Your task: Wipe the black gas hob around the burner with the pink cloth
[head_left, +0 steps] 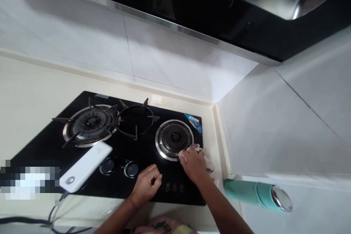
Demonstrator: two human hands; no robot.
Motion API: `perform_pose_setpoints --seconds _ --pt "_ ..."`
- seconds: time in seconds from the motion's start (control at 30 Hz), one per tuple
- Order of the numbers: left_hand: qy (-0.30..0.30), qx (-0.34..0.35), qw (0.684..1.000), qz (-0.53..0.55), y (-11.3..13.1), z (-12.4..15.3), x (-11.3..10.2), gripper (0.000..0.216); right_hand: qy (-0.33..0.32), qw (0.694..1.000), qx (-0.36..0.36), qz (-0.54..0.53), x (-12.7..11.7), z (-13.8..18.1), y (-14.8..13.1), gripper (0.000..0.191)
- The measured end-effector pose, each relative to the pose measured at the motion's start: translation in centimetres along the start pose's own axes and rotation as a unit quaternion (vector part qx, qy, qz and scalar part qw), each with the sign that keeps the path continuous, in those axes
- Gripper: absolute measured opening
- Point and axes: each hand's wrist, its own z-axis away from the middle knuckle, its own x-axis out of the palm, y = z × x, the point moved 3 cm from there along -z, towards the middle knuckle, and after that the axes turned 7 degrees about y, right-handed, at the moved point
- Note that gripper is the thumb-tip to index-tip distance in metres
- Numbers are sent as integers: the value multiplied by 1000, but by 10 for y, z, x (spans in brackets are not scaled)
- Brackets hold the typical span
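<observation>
My right hand (193,164) presses a pale pinkish cloth (208,164) against the black glass gas stove (148,186), at the lower right rim of the right burner (175,138). Part of the cloth is hidden under the fingers. Near the front edge of the stove, my left hand (148,182) is curled into a loose fist, just right of the control knobs (132,169). Nothing shows in its fingers. A loose pot stand (137,136) sits on the glass between the two burners, apart from the right one.
The left burner (91,122) carries its own pot stand. A white power bank (86,166) with a dark cable (24,220) lies at the front left. A teal flask (256,194) is at the right. The black range hood (164,3) hangs overhead.
</observation>
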Motion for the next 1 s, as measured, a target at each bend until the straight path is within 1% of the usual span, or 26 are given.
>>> perform_pose_setpoints --seconds 0.07,0.13,0.2,0.3,0.37,0.43,0.5,0.6,0.7,0.77,0.83,1.0 --pt "0 5 1000 -3 -1 0 0 29 14 1000 -13 -23 1 3 -9 27" --pt "3 4 1000 -2 -1 0 0 29 32 999 -16 -22 2 4 -3 27" --pt "5 -2 1000 2 0 1 -1 29 43 999 6 7 4 0 16 28" --pt "5 -9 1000 2 1 1 -1 29 29 997 50 56 6 -17 53 32" --pt "5 -8 1000 -5 2 1 -1 29 18 996 53 62 6 -38 71 37" --pt "9 -7 1000 -12 3 1 -1 29 10 998 39 52 3 -65 78 39" --pt "10 -4 1000 -14 4 0 0 29 -2 999 21 41 -3 -95 76 39" --pt "10 -2 1000 -19 6 1 0 28 -33 998 -33 31 -13 -138 60 38" --pt "14 -5 999 -30 5 2 0 28 -65 993 -97 19 -19 -166 44 38" --pt "13 -3 999 -41 5 2 1 28 -72 991 -111 14 -19 -171 39 39" --pt "9 1 999 -50 4 3 1 29 -62 993 -99 15 -17 -167 41 39" --pt "1 -6 999 -51 4 4 2 29 -29 999 -27 24 -7 -133 60 37"
